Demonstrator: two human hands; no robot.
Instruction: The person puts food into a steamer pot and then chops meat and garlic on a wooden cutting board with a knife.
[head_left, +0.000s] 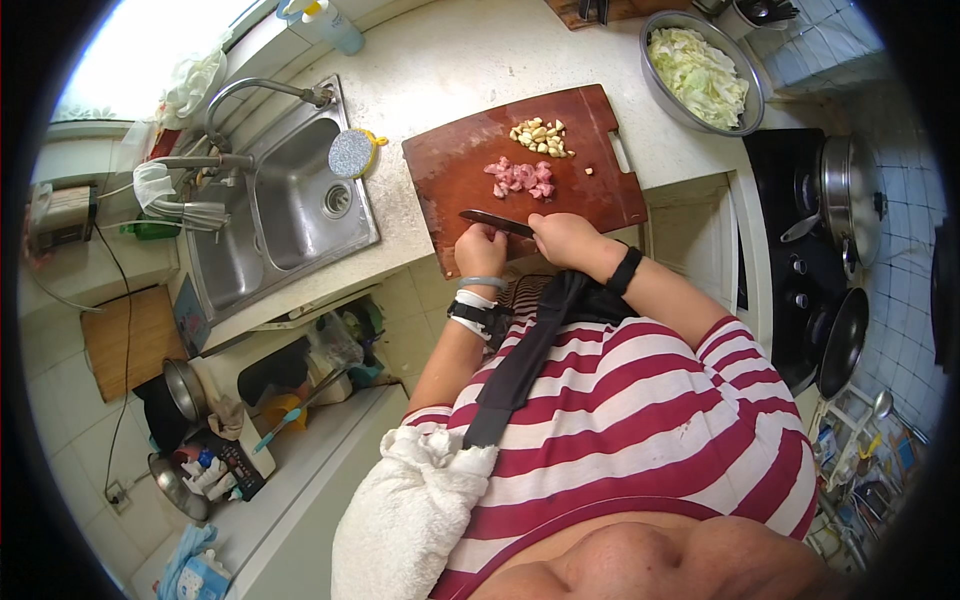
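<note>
My right hand (562, 236) grips the handle of a kitchen knife (495, 222), whose dark blade points left over the near part of a red-brown wooden cutting board (450, 169). Fingertips of my left hand (481, 252) are close to the blade's near edge; whether they touch it or pinch something small is unclear. Beyond the knife lies a small pile of cut pink meat (520, 178). Behind that are pale garlic pieces (538, 138), with one small piece (589, 172) apart on the right. Another bit sits at the board's near left corner.
Left of the board are a round scouring sponge (352, 153) and a double steel sink (292, 195) with a faucet. A metal bowl of cut cabbage (697, 79) stands at the back right. Farther right, a lidded pot (847, 195) and a frying pan (844, 343) sit on the black stove.
</note>
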